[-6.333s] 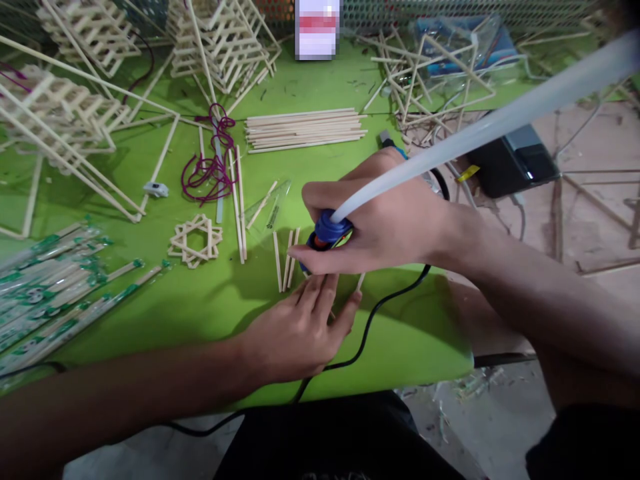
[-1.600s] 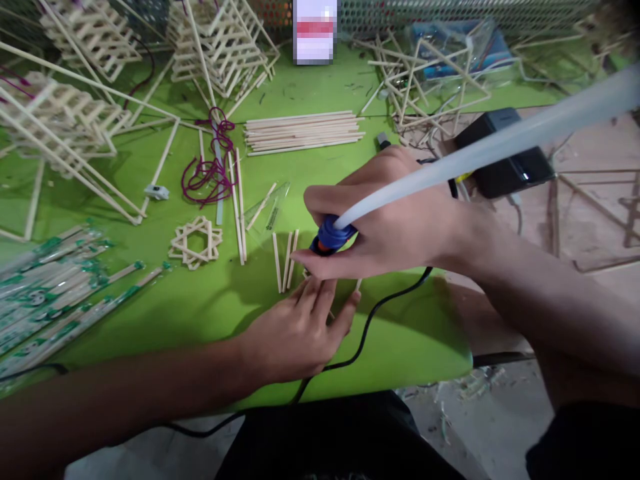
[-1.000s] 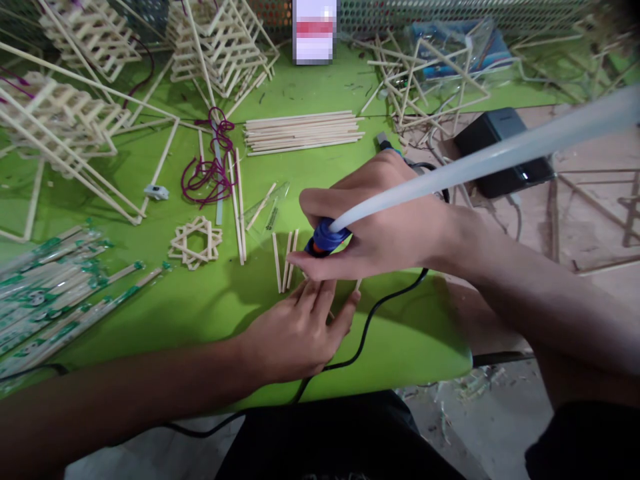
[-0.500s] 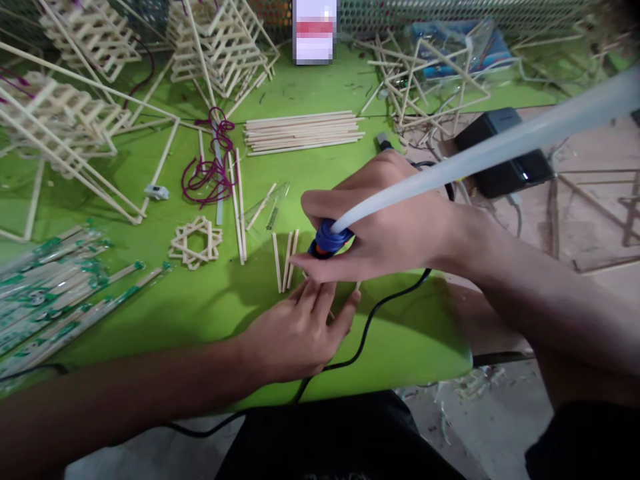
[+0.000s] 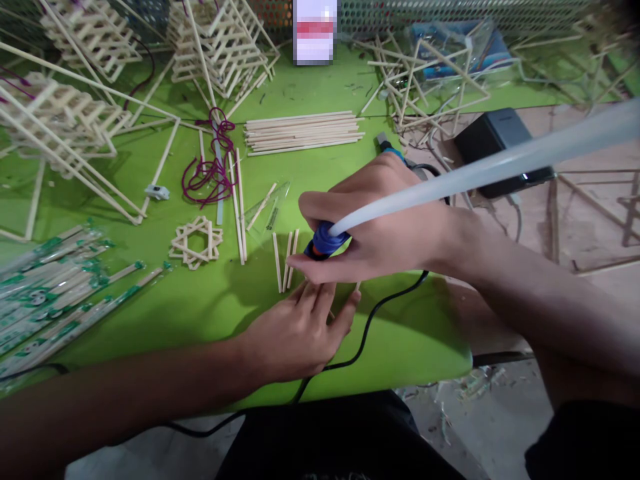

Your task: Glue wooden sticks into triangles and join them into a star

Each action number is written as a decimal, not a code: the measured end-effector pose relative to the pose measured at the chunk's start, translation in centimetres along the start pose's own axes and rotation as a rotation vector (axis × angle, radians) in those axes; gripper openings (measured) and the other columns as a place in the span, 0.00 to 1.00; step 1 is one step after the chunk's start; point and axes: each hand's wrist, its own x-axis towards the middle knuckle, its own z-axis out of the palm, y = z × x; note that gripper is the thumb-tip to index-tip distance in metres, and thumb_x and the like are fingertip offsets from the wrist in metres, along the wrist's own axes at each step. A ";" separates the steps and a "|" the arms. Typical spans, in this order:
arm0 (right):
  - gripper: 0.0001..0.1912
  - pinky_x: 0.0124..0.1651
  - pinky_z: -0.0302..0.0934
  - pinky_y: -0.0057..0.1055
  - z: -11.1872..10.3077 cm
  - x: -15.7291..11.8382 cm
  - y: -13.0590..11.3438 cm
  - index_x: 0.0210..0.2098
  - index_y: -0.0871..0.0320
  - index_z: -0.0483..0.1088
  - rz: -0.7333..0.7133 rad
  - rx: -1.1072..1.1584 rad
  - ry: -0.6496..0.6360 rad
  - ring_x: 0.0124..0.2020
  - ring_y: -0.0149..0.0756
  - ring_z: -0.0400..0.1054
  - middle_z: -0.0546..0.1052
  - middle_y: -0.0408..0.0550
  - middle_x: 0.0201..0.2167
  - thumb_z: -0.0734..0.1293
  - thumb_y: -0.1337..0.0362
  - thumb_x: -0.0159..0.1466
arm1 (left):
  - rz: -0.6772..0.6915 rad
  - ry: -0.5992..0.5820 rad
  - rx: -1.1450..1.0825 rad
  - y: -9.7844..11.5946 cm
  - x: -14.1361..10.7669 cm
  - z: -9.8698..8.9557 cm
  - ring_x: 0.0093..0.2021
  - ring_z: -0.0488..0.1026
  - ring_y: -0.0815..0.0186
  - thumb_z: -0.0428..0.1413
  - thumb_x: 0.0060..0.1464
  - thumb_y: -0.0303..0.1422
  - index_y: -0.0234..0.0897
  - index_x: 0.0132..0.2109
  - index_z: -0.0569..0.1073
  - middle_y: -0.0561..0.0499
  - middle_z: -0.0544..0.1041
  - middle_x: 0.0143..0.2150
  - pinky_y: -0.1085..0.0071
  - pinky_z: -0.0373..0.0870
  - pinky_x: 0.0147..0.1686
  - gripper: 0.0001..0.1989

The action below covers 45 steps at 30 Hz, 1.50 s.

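My right hand is closed around a blue glue gun, from whose rear a long whitish glue stick rises to the upper right. Below it, my left hand lies on the green table, thumb apart from the fingers, over thin wooden sticks that are mostly hidden; one stick end shows at the thumb tip. The fingertips and the gun's nozzle are covered by my right hand. Just left are a few short sticks and a star-shaped stick ring.
Stick lattice structures stand at the upper left. A row of sticks, purple string and wrapped chopsticks lie about. A black cable runs beside my left hand; a black box sits right.
My right hand has shifted very slightly left with the glue gun, and the glue stick has tipped a little lower. My left hand has stayed in place.
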 end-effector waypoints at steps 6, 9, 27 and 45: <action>0.22 0.28 0.39 0.32 -0.1 0.0 0.1 0.28 0.56 0.66 -0.033 0.051 0.006 0.21 0.29 0.53 0.63 0.41 0.19 0.61 0.44 0.65 | -0.009 -0.019 -0.003 0.0 0.0 -0.1 0.47 0.80 0.50 0.54 0.58 0.36 0.31 0.63 0.70 0.32 0.79 0.52 0.61 0.77 0.46 0.27; 0.22 0.26 0.35 0.33 -0.3 -0.1 0.4 0.25 0.56 0.62 -0.035 0.078 0.093 0.19 0.29 0.51 0.59 0.38 0.16 0.62 0.45 0.64 | 0.001 -0.027 -0.001 0.1 -0.1 0.0 0.53 0.77 0.47 0.54 0.59 0.37 0.28 0.64 0.68 0.28 0.76 0.55 0.58 0.75 0.51 0.28; 0.23 0.28 0.36 0.33 -0.7 0.0 0.4 0.27 0.57 0.66 0.030 0.067 0.025 0.21 0.27 0.52 0.65 0.40 0.19 0.65 0.44 0.64 | -0.006 -0.020 -0.014 0.2 -0.1 0.2 0.58 0.74 0.43 0.54 0.62 0.39 0.26 0.64 0.67 0.24 0.73 0.58 0.57 0.74 0.54 0.28; 0.22 0.25 0.41 0.29 0.0 0.0 0.3 0.25 0.57 0.67 0.005 0.148 0.043 0.20 0.27 0.52 0.66 0.41 0.19 0.68 0.45 0.60 | 0.007 -0.036 -0.019 0.1 -0.3 0.1 0.54 0.77 0.44 0.54 0.60 0.37 0.26 0.64 0.66 0.26 0.75 0.56 0.57 0.77 0.50 0.29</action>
